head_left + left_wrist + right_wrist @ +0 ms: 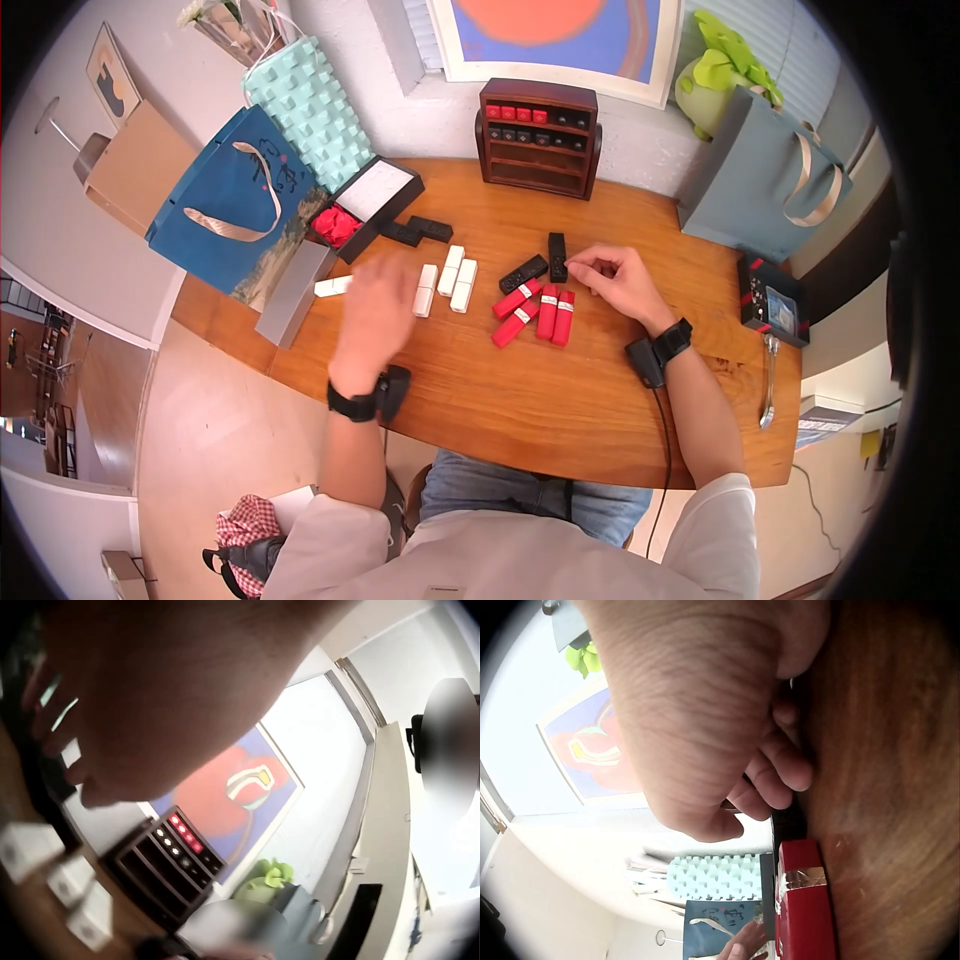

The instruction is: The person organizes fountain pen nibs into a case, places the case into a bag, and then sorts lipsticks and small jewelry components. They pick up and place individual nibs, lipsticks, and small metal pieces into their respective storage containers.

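Note:
My left hand (378, 310), blurred in the head view, is over the table between a white tube (333, 287) lying at the left and several white tubes (425, 290). In the left wrist view its fingers hang loosely bent; no held thing can be made out. My right hand (620, 285) rests on the table with bent fingers, its fingertips beside an upright-lying black tube (557, 257); whether they touch is unclear. Another black tube (524, 273) and several red tubes (547, 312) lie left of and below it. The right wrist view shows a red tube (807, 900) beyond the fingers.
A dark wooden rack (538, 165) with red and black tubes in its upper rows stands at the back. Left are an open black box (400, 190), black pieces (430, 229), a grey box (296, 295) and a blue bag (215, 205). Right: a grey-blue bag (745, 180), a black box (750, 300), a spanner-like tool (769, 385).

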Tool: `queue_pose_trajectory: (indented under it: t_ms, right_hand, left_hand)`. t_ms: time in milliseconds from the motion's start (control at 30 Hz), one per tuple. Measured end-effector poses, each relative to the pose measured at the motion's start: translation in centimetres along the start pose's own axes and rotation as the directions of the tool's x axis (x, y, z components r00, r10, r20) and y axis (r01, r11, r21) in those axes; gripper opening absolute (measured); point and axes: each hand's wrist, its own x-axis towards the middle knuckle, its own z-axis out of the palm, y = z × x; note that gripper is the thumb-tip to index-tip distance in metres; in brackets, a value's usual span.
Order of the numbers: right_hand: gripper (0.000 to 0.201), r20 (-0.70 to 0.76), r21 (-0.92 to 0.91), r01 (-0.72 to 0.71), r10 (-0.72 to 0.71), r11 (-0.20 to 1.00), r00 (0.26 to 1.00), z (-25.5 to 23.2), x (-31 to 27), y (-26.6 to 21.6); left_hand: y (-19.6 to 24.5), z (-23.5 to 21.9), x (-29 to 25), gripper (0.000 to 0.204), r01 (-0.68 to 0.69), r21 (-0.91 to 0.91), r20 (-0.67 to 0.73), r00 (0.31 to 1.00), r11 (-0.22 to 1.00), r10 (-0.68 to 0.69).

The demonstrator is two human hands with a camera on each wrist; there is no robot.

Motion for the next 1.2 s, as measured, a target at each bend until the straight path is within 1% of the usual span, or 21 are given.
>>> queue_pose_trajectory:
  t_ms: [33, 100, 133, 200, 300, 333, 400, 433, 500, 633, 700, 733, 800, 833, 900, 933, 1000, 1033, 1100, 1133, 1200]
  right_hand:
    - [0.017, 0.003, -0.003, 0.007, -0.007, 1.0, 1.0, 0.0, 0.0, 0.1]
    - [0.017, 0.007, -0.002, 0.015, -0.015, 1.0, 1.0, 0.1, 0.2, 0.2]
    - [0.017, 0.014, -0.005, 0.021, -0.021, 1.0, 1.0, 0.0, 0.2, 0.1]
    - [0.017, 0.014, -0.013, 0.018, -0.018, 1.0, 1.0, -0.2, 0.0, 0.1]
    - [0.017, 0.009, -0.021, 0.02, -0.019, 1.0, 1.0, -0.1, 0.0, 0.0]
    - [0.018, 0.007, -0.015, 0.022, -0.022, 1.0, 1.0, -0.1, 0.1, 0.3]
    - [0.018, 0.012, -0.011, 0.027, -0.027, 1.0, 1.0, 0.0, 0.3, 0.2]
    - [0.019, 0.015, -0.013, 0.016, -0.015, 1.0, 1.0, 0.0, 0.2, 0.0]
    - [0.019, 0.017, -0.02, 0.001, 0.0, 1.0, 1.0, -0.1, 0.1, -0.1]
    - [0.02, -0.001, -0.009, 0.012, -0.012, 1.0, 1.0, 0.0, 0.0, 0.1]
    - [0.02, 0.0, -0.006, 0.011, -0.011, 1.0, 1.0, -0.1, 0.1, 0.2]
    - [0.02, 0.004, -0.014, -0.002, 0.002, 1.0, 1.0, -0.2, 0.1, 0.3]
    - [0.02, 0.007, -0.02, -0.014, 0.015, 1.0, 1.0, -0.1, 0.2, 0.3]
    - [0.021, 0.005, -0.025, -0.006, 0.007, 1.0, 1.0, -0.1, 0.2, 0.3]
    - [0.021, 0.0, -0.031, 0.002, -0.002, 1.0, 1.0, -0.1, 0.2, 0.3]
    - [0.021, -0.002, -0.024, 0.0, 0.0, 1.0, 1.0, -0.1, 0.2, 0.4]
    - [0.021, -0.007, -0.021, -0.003, 0.003, 1.0, 1.0, -0.1, 0.2, 0.5]
    - [0.02, -0.012, -0.011, 0.004, -0.005, 1.0, 1.0, -0.1, 0.2, 0.6]
    - [0.02, -0.015, -0.003, 0.011, -0.011, 1.0, 1.0, 0.0, 0.2, 0.5]
    - [0.019, -0.017, 0.008, 0.012, -0.012, 1.0, 1.0, 0.0, 0.2, 0.5]
    - [0.019, -0.021, 0.014, 0.013, -0.013, 1.0, 1.0, 0.0, 0.2, 0.3]
  left_hand:
    - [-1.5, -0.9, 0.3, 0.039, 0.043, 0.062, -0.046, 0.998, 0.997, -0.04]
    - [-5.1, -1.1, 0.7, 0.032, 0.101, 0.187, -0.095, 0.992, 0.977, -0.084]
    - [-6.8, -1.2, 0.5, 0.032, 0.101, 0.189, -0.094, 0.992, 0.977, -0.084]
    - [-9.1, -1.1, 0.4, 0.03, 0.135, 0.217, 0.002, 0.99, 0.967, -0.139]
    - [-10.1, -0.9, 0.1, 0.025, 0.097, 0.179, -0.009, 0.995, 0.979, -0.097]
    - [-9.2, -1.0, 0.1, 0.025, 0.101, 0.178, -0.008, 0.995, 0.979, -0.101]
    - [-5.6, -1.6, 0.9, 0.023, 0.113, 0.038, 0.028, 0.993, 0.993, -0.114]
    - [-4.3, -1.3, 1.3, 0.023, 0.116, 0.036, 0.027, 0.993, 0.993, -0.117]
    - [-2.2, -0.5, 2.0, 0.027, 0.137, -0.237, 0.195, 0.977, 0.962, -0.091]
    - [0.0, 2.0, 3.1, 0.03, 0.111, -0.283, 0.205, 0.977, 0.953, -0.053]
    - [0.2, 3.3, 3.5, 0.033, 0.009, -0.268, 0.12, 0.993, 0.963, 0.024]
    - [0.5, 3.7, 3.8, 0.033, 0.009, -0.269, 0.121, 0.992, 0.963, 0.025]
    - [1.2, 4.6, 4.4, 0.033, -0.067, -0.332, 0.101, 0.989, 0.941, 0.106]
    - [1.8, 4.5, 4.7, 0.033, -0.068, -0.332, 0.102, 0.989, 0.941, 0.107]
    - [2.9, 4.0, 5.4, 0.033, 0.034, -0.324, 0.291, 0.954, 0.945, 0.065]
    - [3.1, 3.9, 5.9, 0.033, 0.031, -0.325, 0.291, 0.954, 0.945, 0.069]
    - [3.4, 3.9, 7.1, 0.032, -0.045, -0.29, 0.346, 0.926, 0.956, 0.149]
    - [3.5, 4.0, 7.5, 0.032, -0.046, -0.292, 0.346, 0.926, 0.955, 0.15]
    - [3.9, 4.2, 8.2, 0.032, -0.162, -0.156, 0.225, 0.955, 0.974, 0.194]
    - [3.9, 4.8, 8.7, 0.032, -0.161, -0.159, 0.224, 0.955, 0.974, 0.194]
    - [4.1, 6.2, 9.7, 0.033, -0.338, -0.38, 0.039, 0.924, 0.861, 0.38]
